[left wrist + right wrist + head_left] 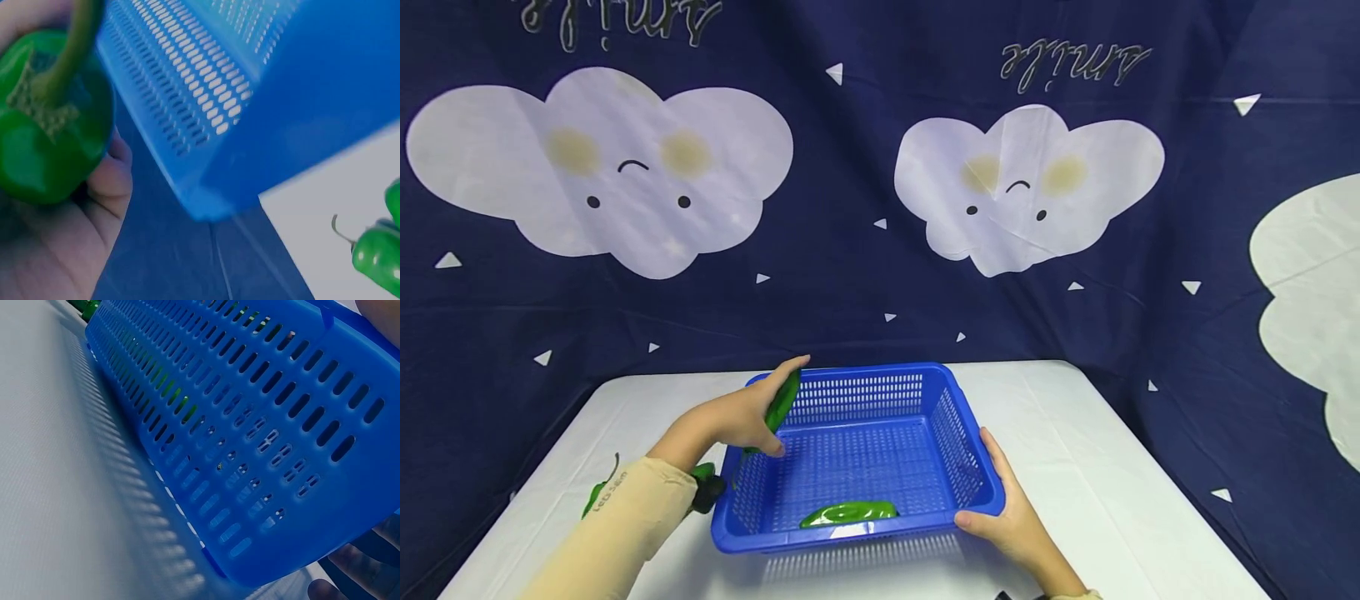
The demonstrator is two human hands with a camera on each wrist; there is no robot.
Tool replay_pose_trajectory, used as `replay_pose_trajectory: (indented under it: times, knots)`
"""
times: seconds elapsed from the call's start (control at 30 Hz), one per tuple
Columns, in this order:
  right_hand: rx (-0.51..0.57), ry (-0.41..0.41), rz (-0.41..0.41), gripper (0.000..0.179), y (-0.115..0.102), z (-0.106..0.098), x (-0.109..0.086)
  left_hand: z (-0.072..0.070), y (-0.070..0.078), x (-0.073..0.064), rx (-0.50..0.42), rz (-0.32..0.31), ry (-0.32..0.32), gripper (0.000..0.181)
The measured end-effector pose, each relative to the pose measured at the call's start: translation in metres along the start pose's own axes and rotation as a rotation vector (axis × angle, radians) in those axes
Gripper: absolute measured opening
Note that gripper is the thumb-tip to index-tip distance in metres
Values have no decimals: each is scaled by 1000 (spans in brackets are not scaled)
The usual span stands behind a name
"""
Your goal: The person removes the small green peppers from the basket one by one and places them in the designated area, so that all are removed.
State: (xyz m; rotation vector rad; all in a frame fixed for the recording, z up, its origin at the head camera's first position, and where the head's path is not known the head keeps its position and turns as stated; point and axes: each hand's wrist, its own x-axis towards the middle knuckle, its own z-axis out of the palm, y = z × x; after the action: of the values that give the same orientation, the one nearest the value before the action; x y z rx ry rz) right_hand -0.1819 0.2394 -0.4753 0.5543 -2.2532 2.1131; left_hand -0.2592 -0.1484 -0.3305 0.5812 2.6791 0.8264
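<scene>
My left hand (741,417) holds a long green pepper (784,402) over the left side of a blue plastic basket (868,454). In the left wrist view, the stem end of this pepper (47,150) faces the camera, with the fingers around its body. A second, shiny green pepper (850,513) lies inside the basket along its front wall. My right hand (1011,517) grips the basket's near right corner, thumb on the front rim and fingers along the outer right side. Some of its fingertips (359,569) show past the basket's slotted wall in the right wrist view.
More green peppers (378,259) lie on the white table (1138,500) left of the basket, partly hidden by my left sleeve (625,517). A dark blue cloth with white clouds (602,167) hangs behind the table.
</scene>
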Motion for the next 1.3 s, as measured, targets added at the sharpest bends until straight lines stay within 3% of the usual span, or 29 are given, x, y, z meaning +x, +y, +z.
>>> replay_pose_trajectory:
  times: [0.2, 0.47, 0.7, 1.0, 1.3]
  knots:
    - [0, -6, -1, 116, 1, 1, 0, -20, -11, -20, -39, 24, -8, 126]
    - [-16, 5, 3, 116, 1, 1, 0, -35, -24, -41, 15, -4, 23, 128]
    - [-35, 11, -3, 115, 1, 0, 0, -38, -35, -54, 17, -13, 49, 128]
    - [-16, 10, 7, 115, 1, 1, -1, -38, -53, -65, 7, -53, 24, 135]
    - [-31, 9, -3, 116, 1, 0, 0, -22, -74, -77, -28, -92, 8, 137]
